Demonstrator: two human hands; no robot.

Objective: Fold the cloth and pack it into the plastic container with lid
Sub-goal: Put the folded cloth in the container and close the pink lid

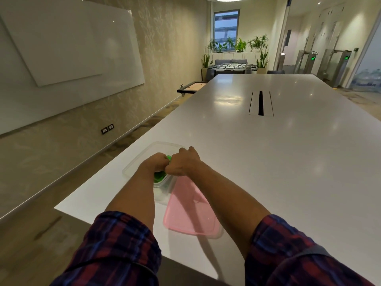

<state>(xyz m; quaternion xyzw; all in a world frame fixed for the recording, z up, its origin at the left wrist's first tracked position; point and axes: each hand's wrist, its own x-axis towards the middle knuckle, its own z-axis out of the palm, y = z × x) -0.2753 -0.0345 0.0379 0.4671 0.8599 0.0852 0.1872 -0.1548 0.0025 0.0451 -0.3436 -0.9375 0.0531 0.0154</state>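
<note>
1. The step now looks like packing. Both hands are down in the clear plastic container [144,157], pushing the green cloth [159,176] into it.
2. The left hand [153,165] is curled shut on the cloth. The right hand [182,163] is curled shut on it too, right beside the left one. Their fingers touch.
3. Only small bits of the cloth show between and under the hands. I cannot tell how neat the fold is.
4. The container sits near the left edge of the white surface [288,162], close to the near left corner.
5. The pink lid [191,211] lies flat on the surface, touching the container on the side nearer the person. It is not on yet.
6. Next, I think the cloth must be pressed down flat so no part sticks up over the rim. Then the hands must let go and pick up the lid.
7. The surface is long, white and shiny, with a dark slot [260,103] in the middle.
8. A whiteboard [72,42] hangs on the left wall. Far back there are green plants [240,45], a window [226,25] and a table football game [231,67].
</note>
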